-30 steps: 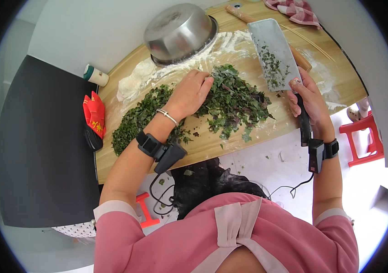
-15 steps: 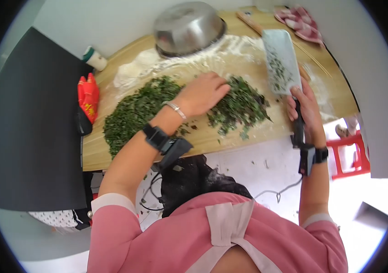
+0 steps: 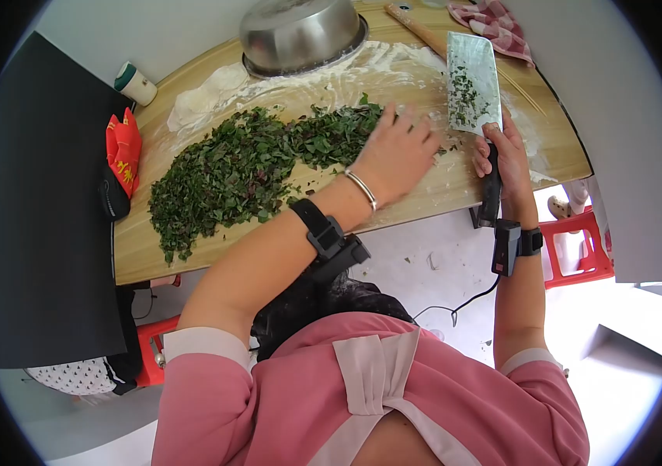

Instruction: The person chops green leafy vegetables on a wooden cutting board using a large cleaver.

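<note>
Leaves (image 3: 226, 167) stretch toward the frame's left from the nearer left hand (image 3: 398, 159), fingers spread; the right hand (image 3: 511, 159) grips a cleaver (image 3: 477, 62).

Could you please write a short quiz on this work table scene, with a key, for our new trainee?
1. True or false: the metal bowl rests upside down on the table.

2. Multiple choice: what lies on the blade of the cleaver?
A) a checked cloth
B) bits of green leaf
C) a pair of chopsticks

3. Fill in the blank: the hand that holds the cleaver by its black handle is the person's ____ hand.

Key: 1 true; 2 B; 3 right.
</note>
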A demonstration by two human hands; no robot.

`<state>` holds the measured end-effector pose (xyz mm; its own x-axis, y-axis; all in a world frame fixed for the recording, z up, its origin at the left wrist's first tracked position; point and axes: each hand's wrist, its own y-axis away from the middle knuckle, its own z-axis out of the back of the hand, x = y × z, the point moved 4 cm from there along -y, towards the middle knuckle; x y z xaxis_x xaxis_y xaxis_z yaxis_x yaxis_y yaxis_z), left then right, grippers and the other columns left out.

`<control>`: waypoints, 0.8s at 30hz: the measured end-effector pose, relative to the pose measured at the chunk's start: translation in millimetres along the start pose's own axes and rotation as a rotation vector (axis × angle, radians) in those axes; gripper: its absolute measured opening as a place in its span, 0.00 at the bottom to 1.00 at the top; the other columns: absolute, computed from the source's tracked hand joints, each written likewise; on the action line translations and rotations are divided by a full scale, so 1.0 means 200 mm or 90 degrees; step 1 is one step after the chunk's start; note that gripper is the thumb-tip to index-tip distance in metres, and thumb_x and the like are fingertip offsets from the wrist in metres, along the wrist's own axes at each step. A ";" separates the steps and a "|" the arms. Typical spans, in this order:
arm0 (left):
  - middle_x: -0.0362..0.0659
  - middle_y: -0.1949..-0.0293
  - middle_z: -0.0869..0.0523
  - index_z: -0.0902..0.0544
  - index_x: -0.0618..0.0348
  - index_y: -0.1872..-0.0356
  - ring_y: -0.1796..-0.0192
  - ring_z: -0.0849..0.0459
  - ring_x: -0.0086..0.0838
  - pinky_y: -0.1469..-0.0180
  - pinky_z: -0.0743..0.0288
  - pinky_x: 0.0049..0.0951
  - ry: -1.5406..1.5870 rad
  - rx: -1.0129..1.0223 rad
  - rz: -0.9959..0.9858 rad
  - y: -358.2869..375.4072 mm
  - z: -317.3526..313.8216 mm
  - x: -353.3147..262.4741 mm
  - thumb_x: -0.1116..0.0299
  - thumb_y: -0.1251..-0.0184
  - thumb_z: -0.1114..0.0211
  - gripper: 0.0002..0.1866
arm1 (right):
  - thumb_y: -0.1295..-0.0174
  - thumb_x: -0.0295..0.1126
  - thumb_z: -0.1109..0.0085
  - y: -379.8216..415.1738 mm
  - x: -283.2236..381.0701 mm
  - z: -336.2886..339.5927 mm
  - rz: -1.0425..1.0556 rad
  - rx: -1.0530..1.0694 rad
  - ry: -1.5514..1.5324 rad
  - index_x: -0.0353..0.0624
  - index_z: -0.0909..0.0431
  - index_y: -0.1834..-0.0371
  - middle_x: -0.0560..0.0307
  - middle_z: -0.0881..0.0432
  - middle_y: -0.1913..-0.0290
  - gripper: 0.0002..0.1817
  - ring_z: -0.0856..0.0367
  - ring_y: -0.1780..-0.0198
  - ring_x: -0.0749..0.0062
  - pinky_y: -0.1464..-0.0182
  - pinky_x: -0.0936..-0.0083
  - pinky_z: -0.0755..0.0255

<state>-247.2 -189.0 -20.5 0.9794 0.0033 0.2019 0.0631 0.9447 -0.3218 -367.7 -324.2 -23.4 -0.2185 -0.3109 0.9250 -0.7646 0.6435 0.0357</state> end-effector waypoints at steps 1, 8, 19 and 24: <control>0.48 0.39 0.23 0.23 0.54 0.42 0.31 0.31 0.50 0.28 0.43 0.56 -0.009 -0.019 0.027 0.02 0.00 0.05 0.55 0.31 0.40 0.22 | 0.29 0.30 0.52 0.00 0.00 0.00 -0.002 0.002 0.015 0.46 0.35 0.40 0.63 0.31 0.77 0.15 0.35 0.84 0.80 0.81 0.80 0.36; 0.46 0.51 0.20 0.21 0.54 0.51 0.45 0.21 0.45 0.42 0.27 0.46 0.064 0.056 0.149 0.09 0.01 0.26 0.60 0.32 0.38 0.14 | 0.28 0.30 0.53 -0.01 -0.01 0.00 0.007 0.014 0.049 0.45 0.34 0.41 0.63 0.31 0.77 0.14 0.35 0.84 0.81 0.81 0.80 0.36; 0.53 0.31 0.28 0.28 0.60 0.32 0.26 0.35 0.49 0.26 0.45 0.54 -0.022 0.043 0.158 0.21 0.13 0.12 0.51 0.29 0.42 0.30 | 0.28 0.30 0.53 -0.01 -0.01 0.03 0.020 0.028 0.030 0.44 0.33 0.46 0.64 0.30 0.76 0.10 0.34 0.83 0.82 0.80 0.80 0.36; 0.51 0.28 0.31 0.32 0.64 0.30 0.23 0.40 0.45 0.24 0.49 0.54 0.116 -0.011 0.044 0.03 0.01 -0.21 0.45 0.28 0.46 0.36 | 0.29 0.28 0.54 -0.04 -0.01 0.12 0.042 0.015 -0.129 0.46 0.35 0.54 0.65 0.33 0.77 0.04 0.36 0.83 0.82 0.81 0.81 0.37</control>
<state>-288.4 -183.7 -29.5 0.9999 0.0073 0.0080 -0.0040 0.9384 -0.3454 -376.4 -345.6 -34.7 -0.3844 -0.4044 0.8299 -0.7575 0.6519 -0.0332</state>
